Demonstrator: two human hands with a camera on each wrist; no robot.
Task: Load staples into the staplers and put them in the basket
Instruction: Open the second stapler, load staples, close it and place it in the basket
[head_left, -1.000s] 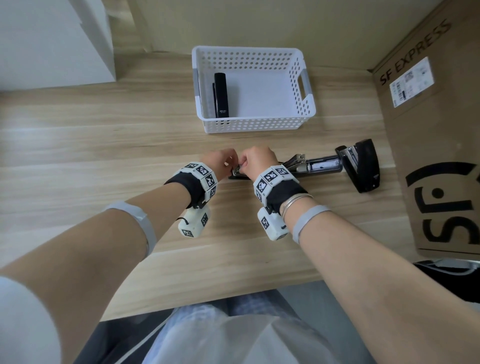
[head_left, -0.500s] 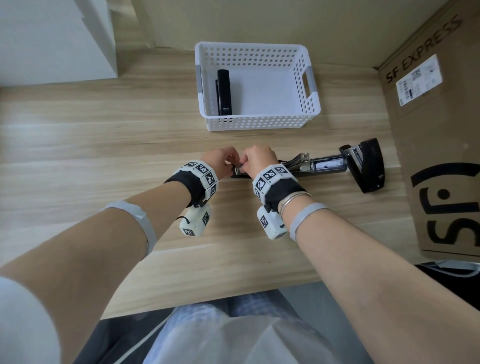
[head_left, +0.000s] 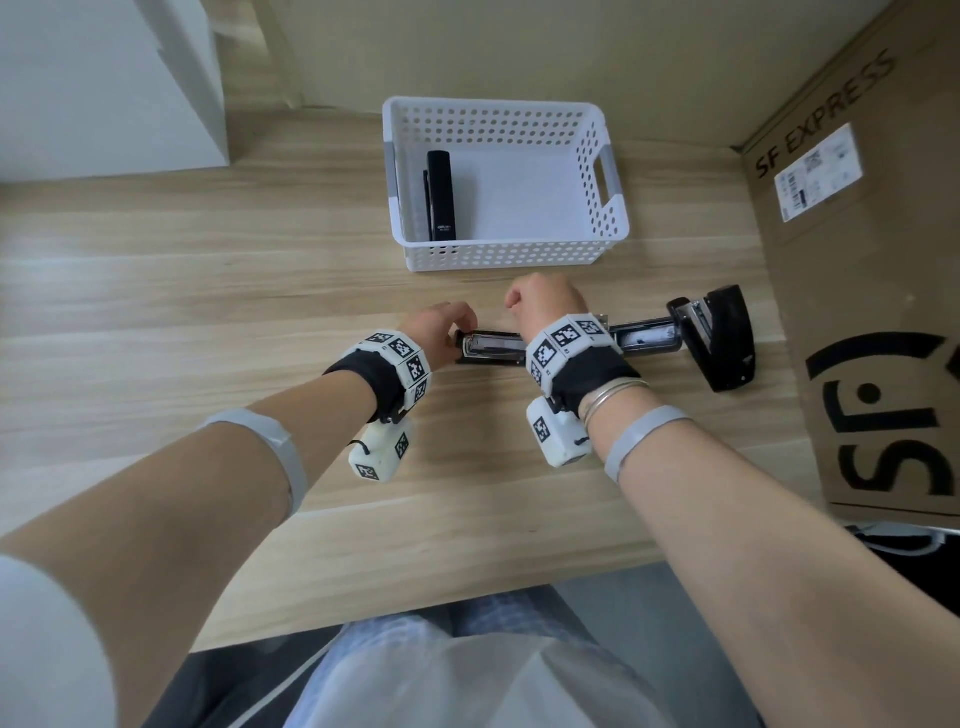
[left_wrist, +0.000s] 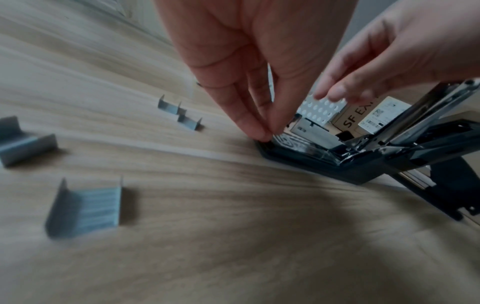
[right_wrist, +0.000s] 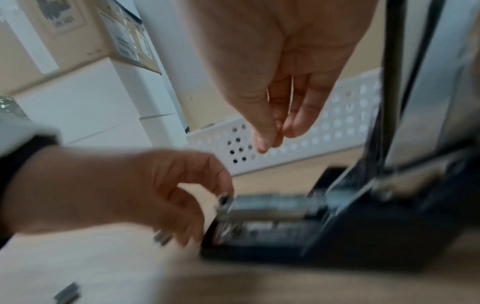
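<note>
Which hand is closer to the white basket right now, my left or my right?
Right. The right hand hangs raised above the open stapler, just short of the basket's near wall. The left hand sits lower, fingertips at the stapler's left end, farther from the basket.

A big brown cardboard box (head_left: 878, 291) printed "SF EXPRESS" stands at the right edge of the light wooden table (head_left: 208, 291). White boxes (head_left: 104, 88) stand at its far left corner.

head: high, looking down at bench (head_left: 156, 322)
wrists: low, close; all share open stapler (head_left: 488, 349)
</note>
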